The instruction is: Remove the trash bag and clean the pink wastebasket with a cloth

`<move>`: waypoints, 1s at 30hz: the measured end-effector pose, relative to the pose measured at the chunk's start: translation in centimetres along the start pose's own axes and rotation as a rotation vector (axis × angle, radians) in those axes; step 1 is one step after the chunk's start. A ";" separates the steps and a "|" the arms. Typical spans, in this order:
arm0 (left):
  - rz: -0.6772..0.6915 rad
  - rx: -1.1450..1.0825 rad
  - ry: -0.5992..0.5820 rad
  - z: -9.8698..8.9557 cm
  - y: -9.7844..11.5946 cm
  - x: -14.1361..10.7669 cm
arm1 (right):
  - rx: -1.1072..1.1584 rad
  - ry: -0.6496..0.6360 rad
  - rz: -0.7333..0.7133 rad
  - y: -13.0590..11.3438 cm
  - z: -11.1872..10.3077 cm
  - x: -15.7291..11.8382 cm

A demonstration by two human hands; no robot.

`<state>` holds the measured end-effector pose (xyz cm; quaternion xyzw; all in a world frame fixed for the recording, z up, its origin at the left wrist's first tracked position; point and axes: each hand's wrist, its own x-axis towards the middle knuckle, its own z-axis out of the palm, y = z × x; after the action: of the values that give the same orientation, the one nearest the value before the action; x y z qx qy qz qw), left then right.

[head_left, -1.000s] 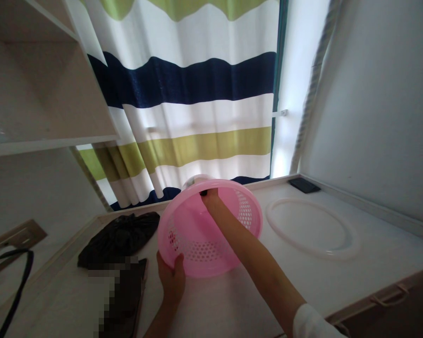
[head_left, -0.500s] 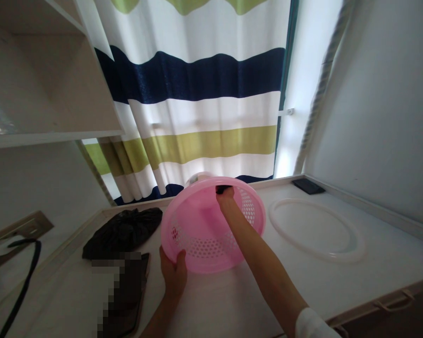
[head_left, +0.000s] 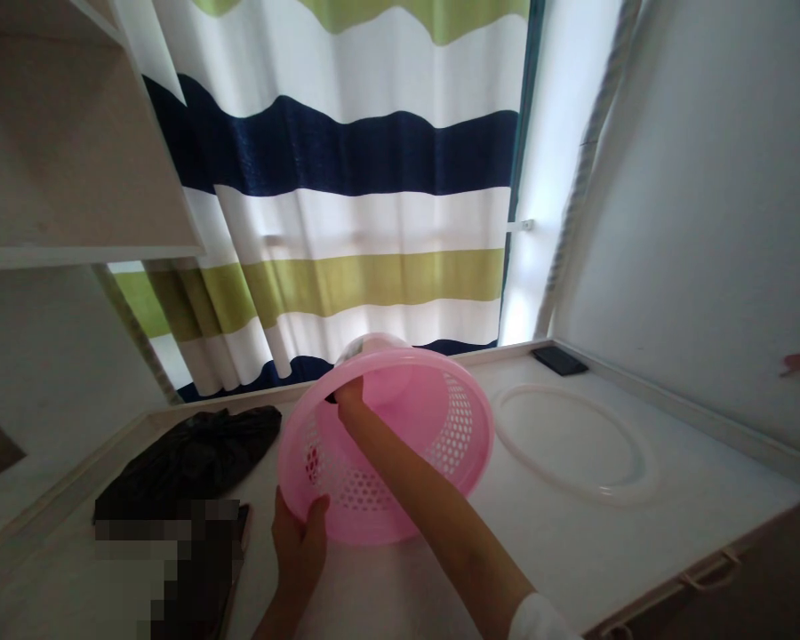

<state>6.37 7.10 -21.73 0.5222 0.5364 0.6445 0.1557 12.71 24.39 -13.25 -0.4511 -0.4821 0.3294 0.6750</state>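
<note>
A pink plastic basket (head_left: 400, 524) with perforated sides is tilted over the white countertop, its opening facing me. My left hand (head_left: 301, 542) grips its lower left rim, thumb on the inner side. My right hand (head_left: 350, 397) reaches into the basket near the upper left wall, closed on a small black item (head_left: 332, 397) that is mostly hidden; what it is I cannot make out.
A black plastic bag (head_left: 196, 453) lies at the left, behind a dark, partly pixelated flat object (head_left: 230, 569). On the right are a whitish oval ring (head_left: 640, 436) and a small black slab (head_left: 558, 360). A striped curtain (head_left: 373, 160) hangs behind.
Inside the basket my right hand has moved left, from the upper middle to the upper left wall. The view has shifted slightly; my left hand keeps its hold on the rim.
</note>
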 end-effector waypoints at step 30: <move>0.072 0.104 0.102 0.1 -0.4 -0.4 | -0.913 -0.419 -0.473 7.0 -13.0 -0.7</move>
<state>6.45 6.96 -22.25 0.5151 0.5572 0.6467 0.0775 24.76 22.57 -21.63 -0.5020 -0.7881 0.0091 0.3561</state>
